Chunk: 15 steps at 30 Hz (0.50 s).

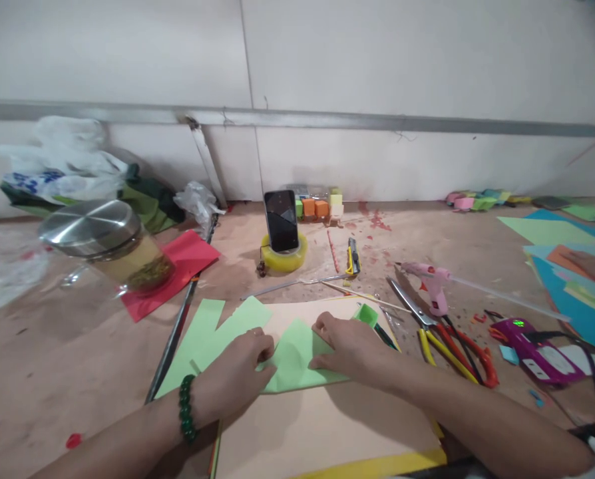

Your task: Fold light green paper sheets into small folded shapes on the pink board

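Observation:
A light green sheet of paper (297,359) lies partly folded on a stack of peach paper (327,432), its middle rising to a peak. My left hand (240,369), a green bead bracelet at its wrist, has its fingers curled on the sheet's left part. At the right side, my right hand (350,346) pinches the same sheet between thumb and fingers. Other green paper strips (200,339) lie under and beyond my left hand. A small green folded paper box (366,314) stands just behind my right hand.
Scissors (414,306), a pink glue gun (434,283) and a purple device (540,349) lie at right. A phone (281,221) leans in a yellow tape roll (290,261). A lidded glass jar (112,246) stands left. Another person's hand (592,266) rests on coloured paper.

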Motion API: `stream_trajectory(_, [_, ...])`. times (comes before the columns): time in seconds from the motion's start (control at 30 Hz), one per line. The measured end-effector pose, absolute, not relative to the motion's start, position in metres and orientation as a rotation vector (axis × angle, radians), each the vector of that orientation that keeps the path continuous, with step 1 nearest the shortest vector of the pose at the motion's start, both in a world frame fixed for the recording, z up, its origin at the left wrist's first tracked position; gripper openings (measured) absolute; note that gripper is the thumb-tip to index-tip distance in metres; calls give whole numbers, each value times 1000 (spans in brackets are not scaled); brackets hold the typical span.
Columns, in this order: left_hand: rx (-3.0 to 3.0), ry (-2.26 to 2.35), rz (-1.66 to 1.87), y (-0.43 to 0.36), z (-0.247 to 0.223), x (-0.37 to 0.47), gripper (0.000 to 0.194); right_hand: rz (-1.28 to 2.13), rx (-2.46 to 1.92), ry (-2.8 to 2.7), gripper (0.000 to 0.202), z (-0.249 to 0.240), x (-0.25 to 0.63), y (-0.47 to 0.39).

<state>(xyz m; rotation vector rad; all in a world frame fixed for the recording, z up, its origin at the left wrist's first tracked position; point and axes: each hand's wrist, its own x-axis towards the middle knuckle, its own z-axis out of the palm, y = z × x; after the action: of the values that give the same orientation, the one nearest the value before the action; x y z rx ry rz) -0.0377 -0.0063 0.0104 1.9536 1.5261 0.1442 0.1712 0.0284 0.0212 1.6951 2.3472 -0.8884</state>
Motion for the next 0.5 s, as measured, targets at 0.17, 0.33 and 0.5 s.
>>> stream_trajectory(0.17, [2045,1478,63,-6,14,-36,13,-943,1653,2369,22,19,172,30])
stream_trajectory(0.33, [2076,1585,224,-1,10,-40,35,-1040,1567,2527,27,14,175,31])
stream_trajectory(0.5, [1670,1357,557,10,2,-37,33,-1289,1547,2596,22,5,177,31])
